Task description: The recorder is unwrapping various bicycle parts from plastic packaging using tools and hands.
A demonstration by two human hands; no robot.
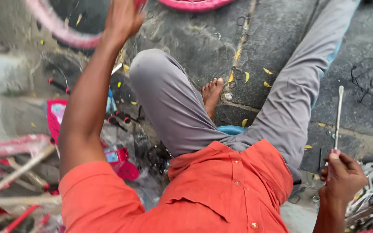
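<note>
Two hands work here: the right hand (342, 176), low at the right edge, has its fingers curled tight around the handle of a screwdriver (338, 115), whose thin, pale metal shaft stands nearly upright above the fist. The left hand (121, 18) is stretched up to the top of the view, on a curved pink wheel rim (52, 26); how its fingers are set I cannot tell. Between them lie grey cloth trousers and a bare foot (212, 94). Red and pink parts (117, 157) with crinkled clear plastic sit at the left. The ground (277, 30) is rough dark stone, flecked with yellow bits.
</note>
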